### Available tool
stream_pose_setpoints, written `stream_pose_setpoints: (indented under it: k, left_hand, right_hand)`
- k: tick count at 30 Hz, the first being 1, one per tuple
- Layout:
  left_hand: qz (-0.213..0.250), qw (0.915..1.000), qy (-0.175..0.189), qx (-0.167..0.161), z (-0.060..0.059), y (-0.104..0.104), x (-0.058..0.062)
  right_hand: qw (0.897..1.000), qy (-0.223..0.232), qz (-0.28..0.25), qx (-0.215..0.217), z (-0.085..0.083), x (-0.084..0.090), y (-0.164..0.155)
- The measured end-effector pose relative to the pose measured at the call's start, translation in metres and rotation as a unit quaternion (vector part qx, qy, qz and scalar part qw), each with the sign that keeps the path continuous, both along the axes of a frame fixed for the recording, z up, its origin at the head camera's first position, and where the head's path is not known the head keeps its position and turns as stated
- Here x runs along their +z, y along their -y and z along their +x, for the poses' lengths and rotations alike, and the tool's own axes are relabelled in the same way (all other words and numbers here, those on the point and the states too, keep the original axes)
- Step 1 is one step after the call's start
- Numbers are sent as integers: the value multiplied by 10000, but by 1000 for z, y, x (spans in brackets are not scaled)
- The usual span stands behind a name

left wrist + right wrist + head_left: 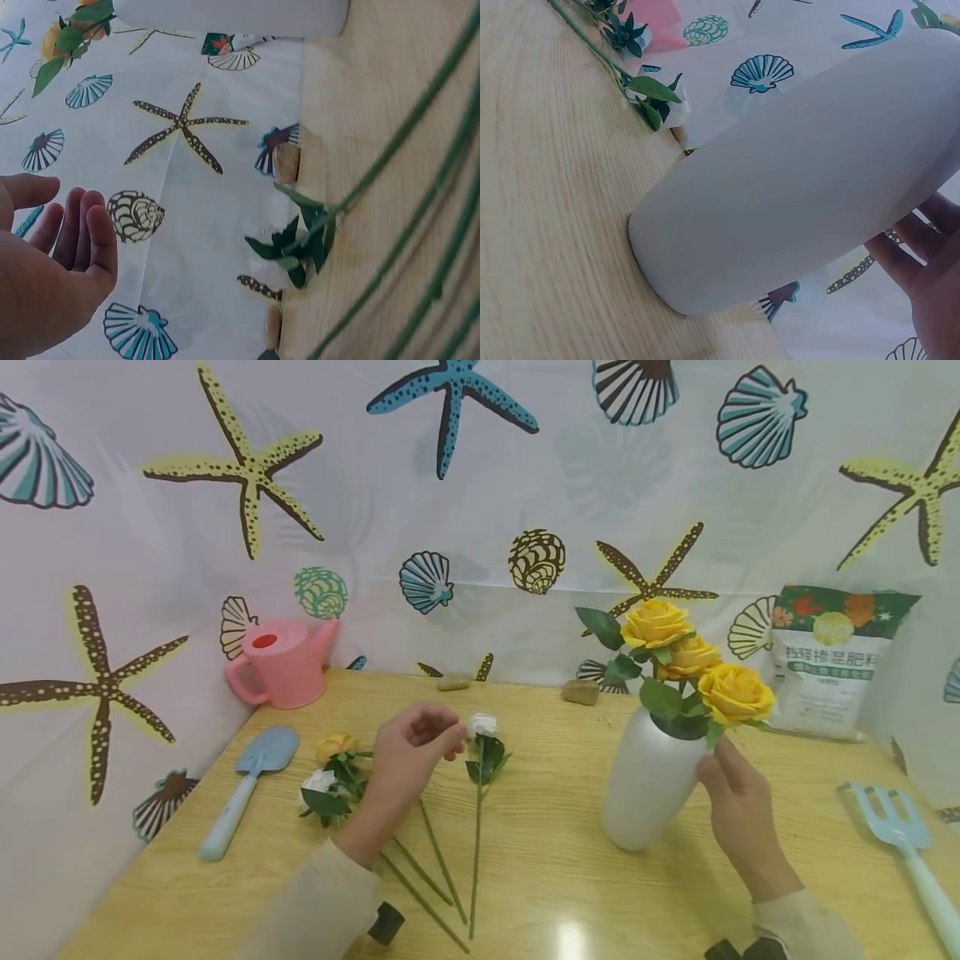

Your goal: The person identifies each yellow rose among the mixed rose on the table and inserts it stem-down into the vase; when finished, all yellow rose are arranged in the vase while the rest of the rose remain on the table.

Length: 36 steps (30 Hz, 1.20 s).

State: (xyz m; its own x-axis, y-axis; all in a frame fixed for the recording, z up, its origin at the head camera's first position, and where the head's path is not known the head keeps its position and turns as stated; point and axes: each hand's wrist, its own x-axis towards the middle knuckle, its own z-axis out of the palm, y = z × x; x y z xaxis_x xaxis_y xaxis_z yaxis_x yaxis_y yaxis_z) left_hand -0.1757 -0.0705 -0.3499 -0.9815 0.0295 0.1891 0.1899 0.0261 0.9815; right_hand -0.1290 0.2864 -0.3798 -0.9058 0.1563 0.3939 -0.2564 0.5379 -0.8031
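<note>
My right hand (742,814) holds a white vase (651,785) near its rim, with the thumb in front and fingers behind. Several yellow roses (693,656) with green leaves stand in the vase, which leans to the right. My left hand (408,756), fingers loosely bent, holds nothing; the left wrist view shows its palm (52,277) bare. Just right of it lies a white rose (482,725) on a long green stem. Partly under the left forearm lie another white rose (320,782) and a yellow rose (337,744).
A pink watering can (288,664) stands at the back left, with a blue trowel (251,785) before it. Two stones (581,692) lie along the back edge. At the right are a fertilizer bag (832,668) and a light blue hand fork (903,835).
</note>
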Motion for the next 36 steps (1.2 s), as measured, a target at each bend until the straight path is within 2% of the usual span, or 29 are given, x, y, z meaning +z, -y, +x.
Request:
stream_pose_setpoints:
  k: [3, 6, 8, 10, 13, 17, 19, 23, 27, 31, 36]
  left_hand:
    - [-502, 9979, 115, 386, 5, 21, -7]
    - [-1411, 9872, 133, 736, 10, 39, -12]
    - [-2097, 9736, 140, 887, 13, 49, -14]
    - [-2780, 9551, 207, 1006, 17, 57, -15]
    - [-3539, 9293, 333, 1003, 20, 68, -19]
    - [-4206, 9015, 380, 944, 22, 78, -28]
    - [-4391, 8928, 409, 921, 21, 80, -32]
    - [-4561, 8838, 500, 909, 21, 82, -38]
    - [-4738, 8753, 440, 865, 21, 83, -40]
    - [-4767, 8753, 392, 716, 20, 83, -42]
    - [-4774, 8754, 527, 549, 17, 84, -45]
  right_hand:
    - [10000, 1, -26, 16, 0, 0, -1]
    - [10000, 22, -44, -22, 0, 0, -2]
    - [9999, 83, -49, -66, 1, -1, -2]
    - [9998, 165, -62, -102, 1, -1, -2]
    - [9997, 219, -65, -122, 1, -1, -3]
    - [9997, 184, 65, -148, 0, 0, -4]
    - [9996, 187, 111, -156, -1, 1, -4]
    - [9998, 146, 80, -130, 0, 1, -4]
    - [10000, 13, -26, -21, 1, 1, -2]
    - [10000, -30, -23, 4, 0, 1, -2]
    - [9999, 88, -29, -69, 0, 1, -2]
